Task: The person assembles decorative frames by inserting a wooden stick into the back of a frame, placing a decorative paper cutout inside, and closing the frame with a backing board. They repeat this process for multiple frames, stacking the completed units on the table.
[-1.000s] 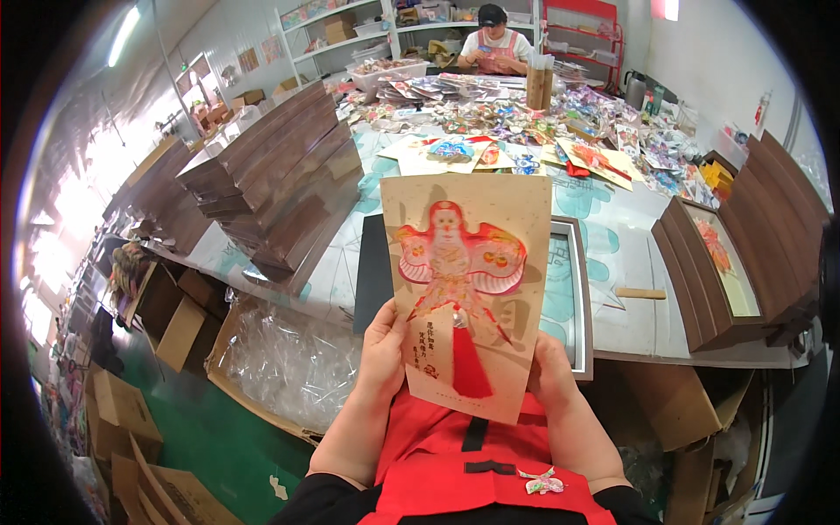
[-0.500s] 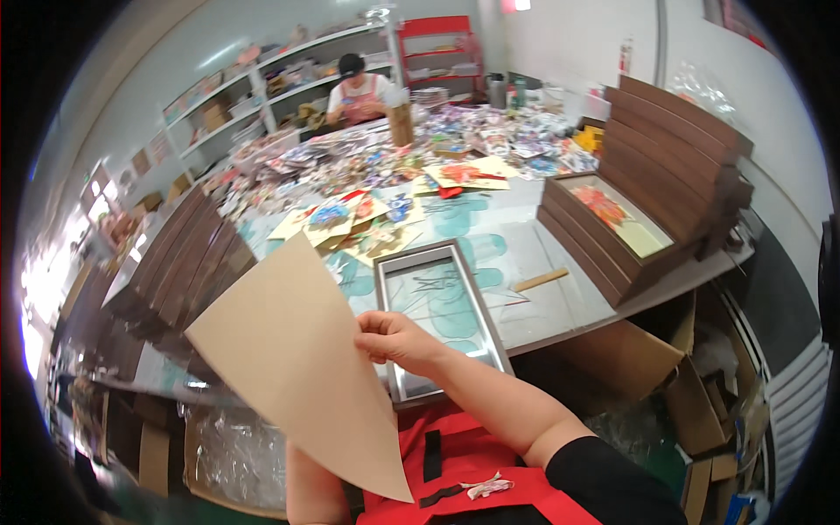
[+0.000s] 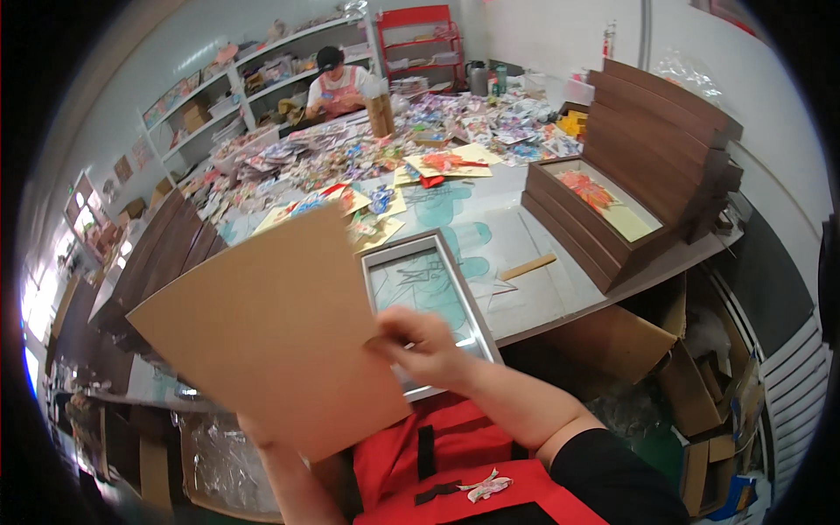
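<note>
Behind the hands is a busy workroom with a long surface (image 3: 542, 289) covered in bright paper cut-outs (image 3: 367, 157), and another person (image 3: 331, 83) sits at the far end by the shelves. Stacks of dark brown frames (image 3: 647, 166) stand on the right and the left.

Close to the camera, a big brown backing board (image 3: 262, 332) is held up in the air, tilted, with its plain side facing us. The right hand (image 3: 418, 341) pinches its right edge, fingers closed on the board. The left hand (image 3: 254, 433) is mostly hidden under the board, so it probably holds the lower edge, but I cannot tell how its grip stands.

Just past the right hand lies 1 silver frame (image 3: 429, 297) flat on the surface, with glass in it and nothing on top.

So the job looks partly done: the frame is laid out and ready, and the board is picked up. The board is not in the frame yet, and nothing closes the back.
</note>
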Available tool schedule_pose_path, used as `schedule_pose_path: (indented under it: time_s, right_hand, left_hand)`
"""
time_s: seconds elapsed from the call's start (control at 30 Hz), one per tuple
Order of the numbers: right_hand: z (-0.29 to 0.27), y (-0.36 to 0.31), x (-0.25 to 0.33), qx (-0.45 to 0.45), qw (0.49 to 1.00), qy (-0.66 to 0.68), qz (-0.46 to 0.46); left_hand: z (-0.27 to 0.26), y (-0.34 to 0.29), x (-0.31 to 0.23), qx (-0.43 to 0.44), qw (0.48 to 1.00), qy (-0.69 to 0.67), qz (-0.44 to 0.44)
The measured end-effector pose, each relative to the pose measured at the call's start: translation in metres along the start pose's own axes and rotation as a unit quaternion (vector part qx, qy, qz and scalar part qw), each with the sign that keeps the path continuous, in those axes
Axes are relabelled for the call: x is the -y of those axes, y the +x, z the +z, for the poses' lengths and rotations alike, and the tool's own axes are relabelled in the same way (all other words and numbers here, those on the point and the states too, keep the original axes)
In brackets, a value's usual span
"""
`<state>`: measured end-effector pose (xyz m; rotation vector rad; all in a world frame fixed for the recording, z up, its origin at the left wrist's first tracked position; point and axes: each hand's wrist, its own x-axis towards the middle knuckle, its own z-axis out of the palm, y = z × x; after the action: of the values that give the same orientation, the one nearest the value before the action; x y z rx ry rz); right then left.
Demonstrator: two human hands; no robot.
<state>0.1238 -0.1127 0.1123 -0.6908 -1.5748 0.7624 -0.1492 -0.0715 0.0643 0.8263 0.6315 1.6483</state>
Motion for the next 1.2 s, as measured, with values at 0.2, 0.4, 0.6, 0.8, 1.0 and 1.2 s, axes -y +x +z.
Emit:
schedule_pose_path:
  time_s: [0.2,0.4,0.6,0.8,1.0,1.2]
  right_hand:
    - [-0.055,-0.002,0.044,-0.089,0.993,-0.052,-0.053]
    - [-0.084,-0.001,0.066,-0.121,0.954,-0.263,-0.073]
    - [-0.099,0.0,0.069,-0.223,0.966,-0.103,0.082]
    - [-0.118,-0.001,-0.008,-0.17,0.938,0.119,0.276]
    - [-0.124,-0.006,-0.089,-0.155,0.9,0.154,0.377]
    - [-0.135,-0.002,-0.115,-0.166,0.901,0.083,0.392]
  left_hand:
    - [-0.025,-0.016,0.024,0.012,0.997,0.071,-0.017]
    - [-0.042,-0.037,0.037,-0.055,0.992,0.095,-0.065]
    - [-0.044,-0.047,0.053,-0.017,0.99,0.085,-0.111]
    - [-0.067,-0.063,0.059,-0.052,0.983,0.092,-0.151]
    - [-0.08,-0.068,0.062,-0.068,0.978,0.087,-0.176]
    - [-0.09,-0.068,0.066,-0.085,0.971,0.096,-0.203]
